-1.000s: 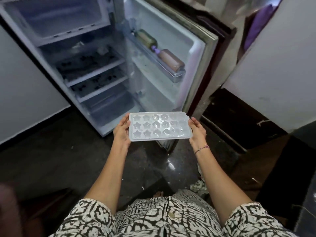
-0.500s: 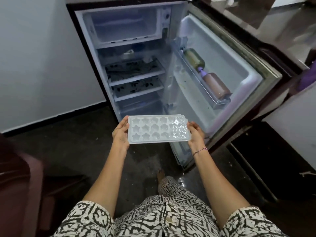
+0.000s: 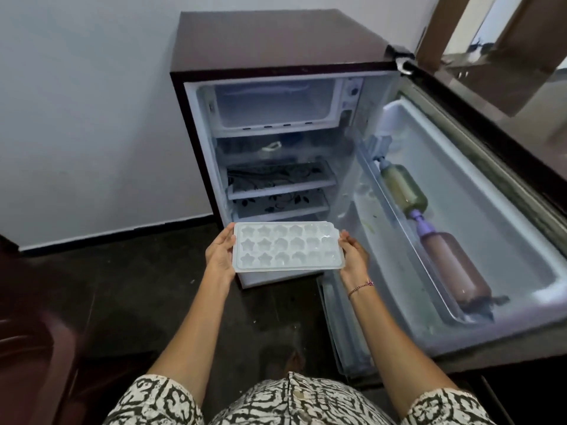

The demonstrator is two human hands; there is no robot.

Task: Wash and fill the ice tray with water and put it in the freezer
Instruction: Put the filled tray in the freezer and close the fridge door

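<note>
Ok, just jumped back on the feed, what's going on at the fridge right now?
A person holds the ice tray roughly level by its short ends, left hand on one end and right hand on the other. They face a small fridge whose door stands wide open. The freezer compartment is at the top; the tray is lower down and not yet inside. A green bottle and a brown bottle lie in the door. Whether the cells hold water is hard to tell.

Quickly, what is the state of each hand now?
Left hand: holding the left end of the ice tray.
Right hand: holding the tray's right end.
</note>
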